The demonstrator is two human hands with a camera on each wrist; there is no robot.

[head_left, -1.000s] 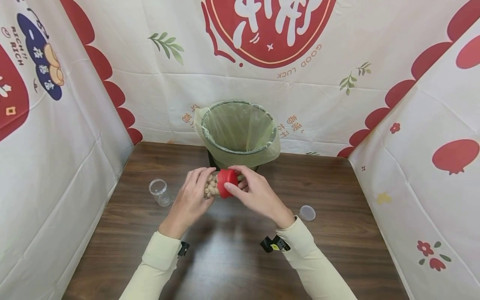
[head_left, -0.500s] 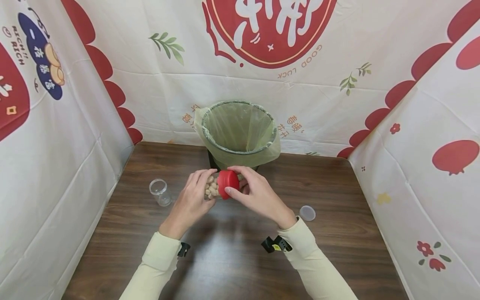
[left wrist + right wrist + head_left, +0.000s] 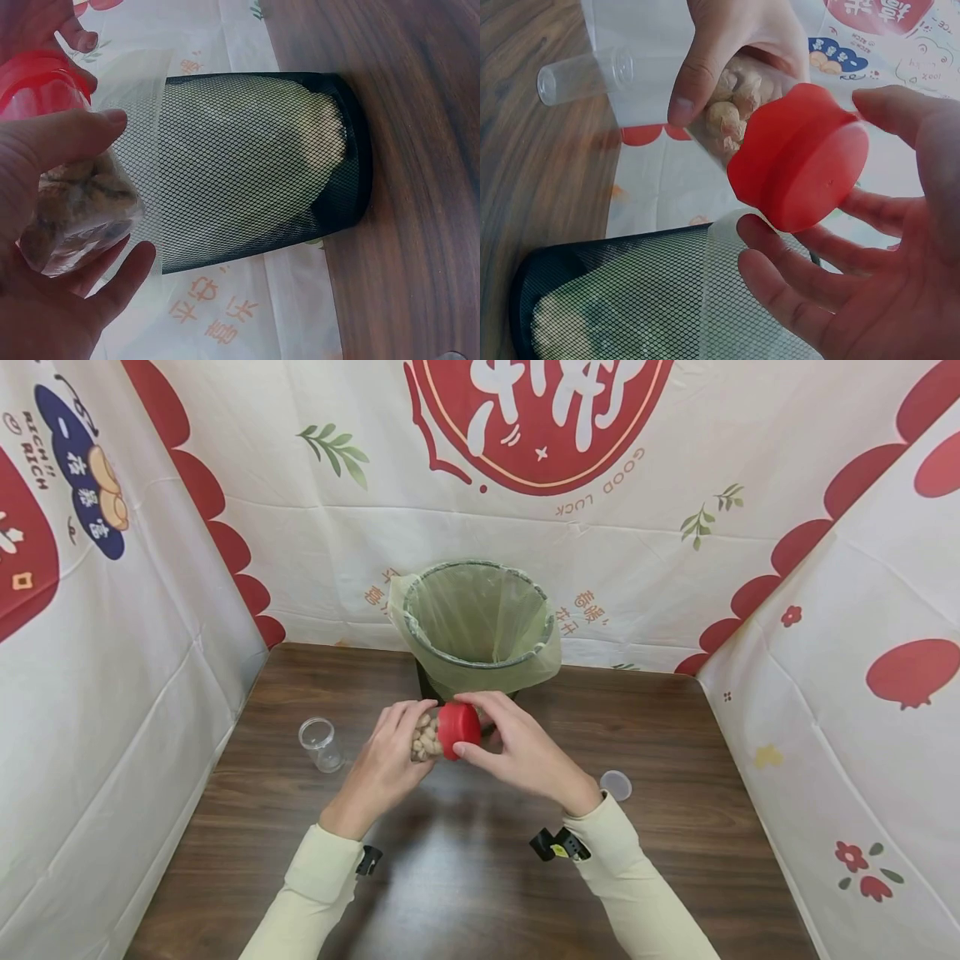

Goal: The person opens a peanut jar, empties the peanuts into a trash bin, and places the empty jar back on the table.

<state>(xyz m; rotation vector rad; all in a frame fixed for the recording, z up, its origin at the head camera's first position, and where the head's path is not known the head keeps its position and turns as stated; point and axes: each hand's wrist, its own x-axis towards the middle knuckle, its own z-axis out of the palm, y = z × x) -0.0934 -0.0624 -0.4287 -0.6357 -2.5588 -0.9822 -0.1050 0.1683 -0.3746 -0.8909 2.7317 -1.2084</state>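
Observation:
A clear jar [image 3: 424,739] of peanuts with a red lid [image 3: 458,728] is held on its side above the table, just in front of the bin. My left hand [image 3: 408,737] grips the jar's body; the thumb [image 3: 71,135] lies across the peanuts [image 3: 75,202]. My right hand [image 3: 480,727] curls round the lid, thumb near me and forefinger on the far side. In the right wrist view the fingers [image 3: 795,262] and thumb ring the lid [image 3: 802,161], which sits on the jar [image 3: 731,105].
A black mesh bin [image 3: 420,635] with a green liner stands at the table's back edge, directly behind the hands. An empty clear cup [image 3: 321,745] stands to the left. A small clear lid [image 3: 615,785] lies to the right. Printed cloth walls enclose the dark wooden table [image 3: 450,877].
My right hand has turned a little round the red lid and its wrist has swung slightly right. The left hand and jar have barely moved.

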